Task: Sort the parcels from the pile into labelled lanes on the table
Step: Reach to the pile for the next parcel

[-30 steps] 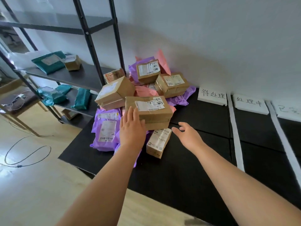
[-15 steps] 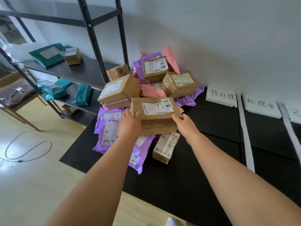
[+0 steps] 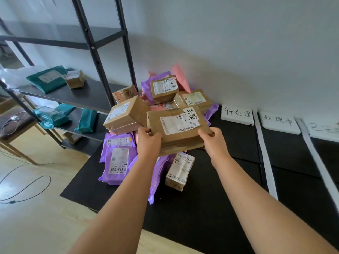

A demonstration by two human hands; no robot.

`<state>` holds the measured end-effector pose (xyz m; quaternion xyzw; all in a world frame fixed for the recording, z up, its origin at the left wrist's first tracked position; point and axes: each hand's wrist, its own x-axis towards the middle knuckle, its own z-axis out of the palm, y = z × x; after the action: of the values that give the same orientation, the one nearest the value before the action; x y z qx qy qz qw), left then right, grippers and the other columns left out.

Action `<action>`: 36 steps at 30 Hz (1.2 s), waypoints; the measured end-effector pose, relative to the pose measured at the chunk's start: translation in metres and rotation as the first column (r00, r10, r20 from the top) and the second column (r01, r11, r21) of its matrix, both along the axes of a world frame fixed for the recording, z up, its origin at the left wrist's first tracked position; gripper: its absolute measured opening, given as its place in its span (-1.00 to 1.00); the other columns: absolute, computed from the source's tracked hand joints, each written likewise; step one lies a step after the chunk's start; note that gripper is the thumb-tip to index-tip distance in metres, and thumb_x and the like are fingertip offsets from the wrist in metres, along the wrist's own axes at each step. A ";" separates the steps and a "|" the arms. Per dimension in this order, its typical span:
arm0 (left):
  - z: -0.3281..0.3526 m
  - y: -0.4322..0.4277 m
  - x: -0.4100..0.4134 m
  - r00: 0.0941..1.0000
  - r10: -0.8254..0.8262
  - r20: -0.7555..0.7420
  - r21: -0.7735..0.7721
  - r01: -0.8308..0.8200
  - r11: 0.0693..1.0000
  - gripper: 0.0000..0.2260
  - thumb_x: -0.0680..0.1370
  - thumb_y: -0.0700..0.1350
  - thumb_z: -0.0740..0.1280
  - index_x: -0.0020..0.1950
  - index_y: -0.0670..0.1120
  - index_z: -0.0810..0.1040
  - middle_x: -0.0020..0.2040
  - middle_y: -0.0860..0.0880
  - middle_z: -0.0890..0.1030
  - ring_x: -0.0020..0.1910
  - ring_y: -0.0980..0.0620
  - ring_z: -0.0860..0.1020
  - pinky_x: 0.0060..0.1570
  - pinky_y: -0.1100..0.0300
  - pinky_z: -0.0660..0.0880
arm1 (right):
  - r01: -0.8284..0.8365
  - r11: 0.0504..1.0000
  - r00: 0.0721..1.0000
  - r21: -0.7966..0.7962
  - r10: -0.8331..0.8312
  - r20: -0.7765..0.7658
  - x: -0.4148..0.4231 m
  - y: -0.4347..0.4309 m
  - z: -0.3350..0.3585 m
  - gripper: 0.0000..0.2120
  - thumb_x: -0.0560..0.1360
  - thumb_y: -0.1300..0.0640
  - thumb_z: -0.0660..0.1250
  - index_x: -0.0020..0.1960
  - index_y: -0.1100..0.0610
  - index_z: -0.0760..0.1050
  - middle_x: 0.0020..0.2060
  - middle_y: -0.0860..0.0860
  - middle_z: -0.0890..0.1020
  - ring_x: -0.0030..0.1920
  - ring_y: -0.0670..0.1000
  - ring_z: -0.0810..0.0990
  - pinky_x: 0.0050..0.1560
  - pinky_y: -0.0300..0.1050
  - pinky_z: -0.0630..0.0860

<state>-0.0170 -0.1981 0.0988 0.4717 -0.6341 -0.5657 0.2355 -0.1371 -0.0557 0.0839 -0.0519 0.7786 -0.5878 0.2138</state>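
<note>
Now the cardboard box (image 3: 178,129) is gripped at both ends by the left hand (image 3: 149,142) and the right hand (image 3: 213,142), over the pile (image 3: 117,158); the neighbouring box (image 3: 126,111) could be toppled if brushed.

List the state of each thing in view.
Flat brown cardboard box: held at both ends, label up.
Left hand: grip on box's left end.
Right hand: grip on box's right end.
Small white-labelled carton: on black mat, untouched.
Purple plastic mailer: lying flat, label up.
</note>
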 end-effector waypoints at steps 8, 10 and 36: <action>0.021 0.027 0.002 0.983 -0.099 -0.157 -0.059 0.091 0.994 -0.35 0.55 0.03 0.41 0.55 0.15 0.16 -0.03 0.16 0.54 -0.09 0.18 0.55 -0.01 0.09 0.49 | 0.119 0.982 0.978 -0.147 -0.142 -0.152 0.016 0.058 0.027 -0.55 0.54 0.16 0.41 0.36 -0.03 0.35 0.10 -0.08 0.54 0.11 -0.06 0.57 0.14 -0.08 0.55; 0.021 0.030 0.003 0.978 -0.171 -0.119 -0.126 0.156 0.980 -0.29 0.53 0.09 0.41 0.57 0.22 0.09 0.14 0.05 0.57 0.02 0.09 0.59 0.02 0.04 0.54 | 0.123 0.976 0.974 -0.180 -0.154 -0.168 0.019 0.069 0.031 -0.57 0.53 0.20 0.41 0.32 -0.05 0.39 0.10 -0.10 0.57 0.13 -0.08 0.58 0.21 -0.02 0.56; 0.037 0.118 0.005 0.894 -0.448 0.010 -0.173 0.443 0.880 -0.74 0.49 0.05 0.46 0.05 -0.05 0.52 0.03 0.05 0.58 -0.01 0.05 0.56 0.08 0.02 0.51 | 0.207 0.954 0.950 -0.216 -0.249 -0.189 0.066 0.143 0.041 -0.31 0.54 0.15 0.43 0.51 -0.26 0.19 0.10 -0.34 0.52 0.06 -0.28 0.50 -0.04 -0.26 0.45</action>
<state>-0.0115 -0.0802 0.1361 0.2827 -0.7679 -0.5554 0.1481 -0.0710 0.0875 0.1253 -0.0448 0.7369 -0.6724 0.0529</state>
